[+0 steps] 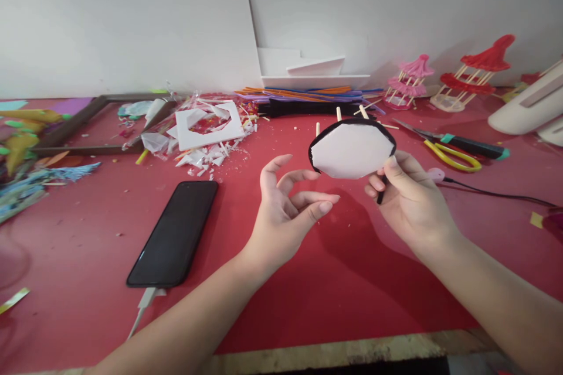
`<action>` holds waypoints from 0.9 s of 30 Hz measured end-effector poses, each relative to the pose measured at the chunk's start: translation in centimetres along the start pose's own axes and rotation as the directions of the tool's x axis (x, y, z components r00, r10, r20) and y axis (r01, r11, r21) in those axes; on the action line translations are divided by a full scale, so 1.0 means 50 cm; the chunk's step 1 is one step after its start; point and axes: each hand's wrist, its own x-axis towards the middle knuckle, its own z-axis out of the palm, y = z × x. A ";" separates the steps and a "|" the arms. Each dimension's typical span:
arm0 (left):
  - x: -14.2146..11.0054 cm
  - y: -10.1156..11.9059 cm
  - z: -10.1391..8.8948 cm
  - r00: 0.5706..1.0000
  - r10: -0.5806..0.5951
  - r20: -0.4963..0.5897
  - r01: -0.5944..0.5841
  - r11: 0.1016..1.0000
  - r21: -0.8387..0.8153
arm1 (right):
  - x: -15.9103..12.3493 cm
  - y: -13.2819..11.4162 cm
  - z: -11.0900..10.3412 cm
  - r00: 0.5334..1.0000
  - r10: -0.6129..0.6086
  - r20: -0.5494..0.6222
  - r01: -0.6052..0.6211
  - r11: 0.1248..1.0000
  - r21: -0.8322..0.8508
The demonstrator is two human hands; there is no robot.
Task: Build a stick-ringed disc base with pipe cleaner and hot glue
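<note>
In my right hand point(407, 193) is a white foam-board octagon point(352, 151) edged with fuzzy black pipe cleaner; my thumb presses its lower right edge. Light wooden sticks point(338, 113) stand out behind the far rim. A loose black end of the pipe cleaner point(381, 190) hangs down by my right fingers. Just below and left of the octagon, my left hand point(290, 202) has its fingers apart and curved, with nothing visible in them. Its index fingertip is close to the black edge; whether they touch I cannot tell.
A phone point(176, 234) on a cable lies left. Behind it are a cut foam frame point(210, 126) and white scraps. Pipe cleaners point(308, 95) lie along the wall. Scissors point(453, 155), a cutter point(475, 145), and pink point(411, 83) and red tiered models point(477, 76) stand or lie right.
</note>
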 end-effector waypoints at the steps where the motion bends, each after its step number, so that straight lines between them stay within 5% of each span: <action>1: 0.000 0.000 0.000 1.000 0.002 -0.001 -0.002 1.000 0.000 | 0.000 0.000 0.000 1.000 0.002 0.002 -0.002 1.000 0.000; 15: -0.003 -0.004 -0.001 1.000 0.011 -0.011 -0.011 0.999 0.035 | -0.004 -0.004 0.005 1.000 0.016 -0.015 -0.016 1.000 0.027; 20: 0.005 -0.012 -0.004 0.999 -0.006 -0.051 0.012 0.995 0.104 | -0.013 0.003 -0.003 0.992 -0.118 0.045 0.124 0.981 -0.150; 22: 0.005 -0.015 -0.002 0.993 -0.118 -0.029 0.120 0.987 0.106 | -0.023 0.003 -0.006 0.969 -0.229 0.089 0.245 0.894 -0.374; 24: 0.001 -0.016 0.002 0.965 -0.259 0.037 0.255 0.963 0.085 | -0.035 0.000 -0.005 0.909 -0.372 0.185 0.405 0.692 -0.597; 27: -0.006 -0.021 0.010 0.927 -0.342 0.153 0.342 0.939 0.027 | -0.052 -0.007 0.004 0.733 -0.539 0.415 0.632 0.314 -0.708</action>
